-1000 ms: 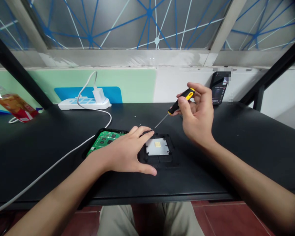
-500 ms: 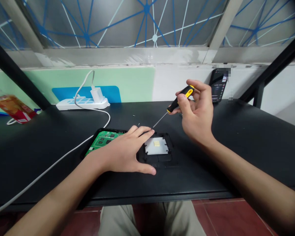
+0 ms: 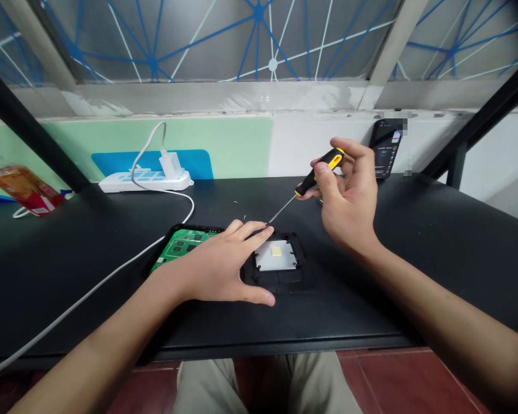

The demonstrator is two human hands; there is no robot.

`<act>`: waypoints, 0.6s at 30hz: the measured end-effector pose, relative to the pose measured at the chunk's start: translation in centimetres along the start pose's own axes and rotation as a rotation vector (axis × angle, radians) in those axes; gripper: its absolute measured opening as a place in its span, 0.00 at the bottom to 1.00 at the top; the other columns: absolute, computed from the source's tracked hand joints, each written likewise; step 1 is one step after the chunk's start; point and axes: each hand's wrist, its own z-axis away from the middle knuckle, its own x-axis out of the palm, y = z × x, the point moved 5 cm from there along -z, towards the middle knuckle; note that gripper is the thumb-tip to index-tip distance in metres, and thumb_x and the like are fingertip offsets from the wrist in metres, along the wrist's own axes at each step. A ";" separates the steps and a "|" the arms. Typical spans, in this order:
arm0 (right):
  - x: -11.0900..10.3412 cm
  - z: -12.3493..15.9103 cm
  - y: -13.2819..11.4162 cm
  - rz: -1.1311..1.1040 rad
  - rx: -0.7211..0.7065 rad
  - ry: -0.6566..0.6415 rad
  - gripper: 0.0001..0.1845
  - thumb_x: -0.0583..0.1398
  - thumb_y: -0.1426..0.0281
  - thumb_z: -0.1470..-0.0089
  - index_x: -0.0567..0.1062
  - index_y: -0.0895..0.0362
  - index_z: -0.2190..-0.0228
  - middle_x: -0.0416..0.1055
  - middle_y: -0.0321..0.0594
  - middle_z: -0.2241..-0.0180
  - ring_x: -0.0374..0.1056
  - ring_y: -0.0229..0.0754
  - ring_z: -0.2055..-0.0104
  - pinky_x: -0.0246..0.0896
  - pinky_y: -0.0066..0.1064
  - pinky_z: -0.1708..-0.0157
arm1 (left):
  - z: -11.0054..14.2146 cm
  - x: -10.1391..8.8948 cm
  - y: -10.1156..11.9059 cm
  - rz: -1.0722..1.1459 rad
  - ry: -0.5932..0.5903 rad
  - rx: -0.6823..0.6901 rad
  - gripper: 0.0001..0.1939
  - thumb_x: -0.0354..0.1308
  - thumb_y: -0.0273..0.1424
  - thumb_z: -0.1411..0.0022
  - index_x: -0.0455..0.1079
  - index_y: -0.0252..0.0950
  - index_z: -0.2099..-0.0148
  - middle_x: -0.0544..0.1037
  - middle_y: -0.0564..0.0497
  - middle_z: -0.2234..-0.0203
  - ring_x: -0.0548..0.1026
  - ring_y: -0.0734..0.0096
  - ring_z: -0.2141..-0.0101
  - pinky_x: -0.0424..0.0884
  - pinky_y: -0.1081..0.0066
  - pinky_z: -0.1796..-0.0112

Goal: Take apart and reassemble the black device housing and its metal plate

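Observation:
My right hand grips the black and yellow handle of a screwdriver. The shaft slants down to the left, and its tip meets the far edge of a black plastic cover, close to my left fingertips. Set into that cover is a silver metal plate with a small pale yellow pad on it. My left hand lies with fingers spread over the cover's left side, hiding part of it. To its left, a green circuit board sits in a black casing, partly under my hand and wrist.
Two small screws lie on the black table beyond my left hand. A white power strip with a plugged-in charger and cable stands at the back. A bottle leans at left; a phone rests against the wall.
Almost nothing differs. The screwdriver and my right hand appear shifted very slightly right, along with a small shift of the whole view; my left hand keeps its place on the cover.

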 end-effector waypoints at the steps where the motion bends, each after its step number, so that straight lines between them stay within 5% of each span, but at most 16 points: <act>1: 0.0 0.0 0.0 0.001 0.005 0.000 0.21 0.59 0.54 0.38 0.65 0.39 0.45 0.68 0.42 0.49 0.74 0.52 0.46 0.80 0.34 0.73 | 0.0 0.0 0.0 -0.001 -0.003 -0.006 0.56 0.63 0.59 0.43 0.43 0.40 0.24 0.51 0.43 0.27 0.53 0.35 0.33 0.60 0.45 0.38; 18: -0.3 -0.3 -0.7 -0.021 0.055 0.084 0.21 0.62 0.55 0.39 0.66 0.44 0.48 0.68 0.43 0.53 0.75 0.45 0.52 0.78 0.26 0.76 | -0.1 0.3 -0.3 0.002 0.002 -0.030 0.59 0.61 0.62 0.45 0.45 0.32 0.25 0.56 0.36 0.32 0.55 0.42 0.34 0.60 0.50 0.36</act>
